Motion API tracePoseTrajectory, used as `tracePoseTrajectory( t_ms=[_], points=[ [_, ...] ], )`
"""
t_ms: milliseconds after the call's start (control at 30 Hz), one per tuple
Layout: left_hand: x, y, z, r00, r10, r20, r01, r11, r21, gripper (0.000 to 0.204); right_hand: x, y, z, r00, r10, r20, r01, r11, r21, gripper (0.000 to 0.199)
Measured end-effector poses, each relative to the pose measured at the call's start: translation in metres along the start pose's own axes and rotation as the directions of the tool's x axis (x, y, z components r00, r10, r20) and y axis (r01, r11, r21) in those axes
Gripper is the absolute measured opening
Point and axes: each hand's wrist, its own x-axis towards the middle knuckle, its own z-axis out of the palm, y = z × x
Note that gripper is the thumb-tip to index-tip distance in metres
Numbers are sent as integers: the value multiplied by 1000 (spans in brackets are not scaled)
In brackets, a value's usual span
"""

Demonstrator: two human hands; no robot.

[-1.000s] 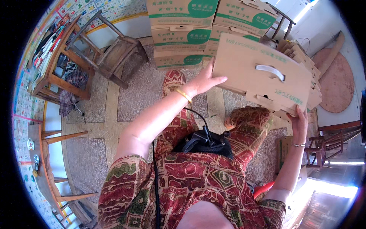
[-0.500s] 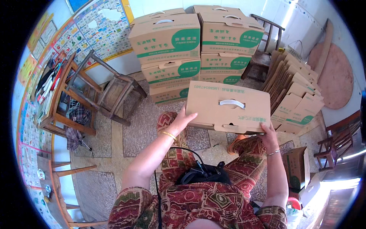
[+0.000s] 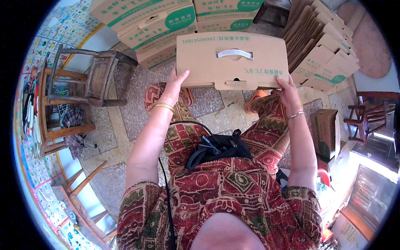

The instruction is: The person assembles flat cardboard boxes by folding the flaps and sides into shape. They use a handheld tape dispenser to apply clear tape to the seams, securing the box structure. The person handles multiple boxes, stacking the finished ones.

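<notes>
I hold a flat brown cardboard carton (image 3: 208, 62) with a white plastic handle (image 3: 234, 53) in front of me, above my knees. My left hand (image 3: 175, 89) grips its lower left edge, a gold bangle on that wrist. My right hand (image 3: 287, 89) grips the lower right edge, a thin bracelet on that wrist. The carton lies level, its handle side facing up.
Assembled brown and green cartons (image 3: 146, 25) are stacked ahead on the left. A pile of flattened cartons (image 3: 325, 50) leans at the upper right. A wooden stool (image 3: 96, 77) and chair frames stand left. A small box (image 3: 325, 131) sits at my right. A black pouch (image 3: 221, 146) rests on my lap.
The carton has swung from my right to straight in front of me and come closer. My view has tilted down toward my lap.
</notes>
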Motion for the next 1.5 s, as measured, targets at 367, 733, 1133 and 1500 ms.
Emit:
tracePoseTrajectory(
  t_ms=[367, 733, 1133, 1500],
  points=[
    [-8, 1, -9, 995, -85, -52, 81, 994, -79, 63, 5, 7, 4, 999, 38, -19, -37, 999, 37, 55],
    [-18, -1, -28, 999, -37, -36, 20, 921, -390, 56, -12, 5, 1, 979, -180, 91, 159, 966, 204, 54],
    [-17, -4, -25, 996, 84, 27, -69, 930, -360, 59, -2, 24, -5, 978, -188, 92, 152, 939, 307, 62],
    [-8, 0, -9, 979, 152, 134, -117, 964, -239, 52, -20, 9, -13, 962, -268, 54, 250, 942, 223, 60]
  ],
)
